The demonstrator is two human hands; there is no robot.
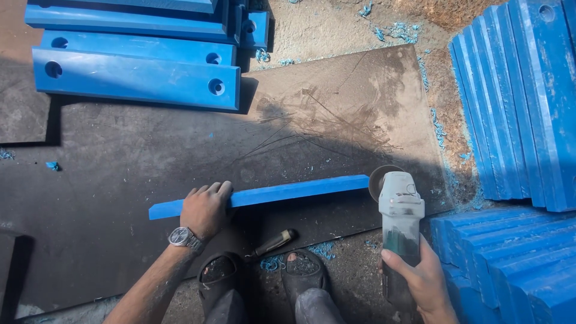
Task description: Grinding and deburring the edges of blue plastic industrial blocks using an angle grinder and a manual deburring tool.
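A long blue plastic bar stands on its edge on a dark board on the ground. My left hand, with a wristwatch, grips the bar near its left end and holds it upright. My right hand holds the body of a grey angle grinder. The grinder's disc sits at the bar's right end, touching it or very close.
Stacked blue bars with holes lie at the top left. More blue bars are piled at the right and lower right. A dark-handled tool lies by my sandalled feet. Blue shavings litter the ground.
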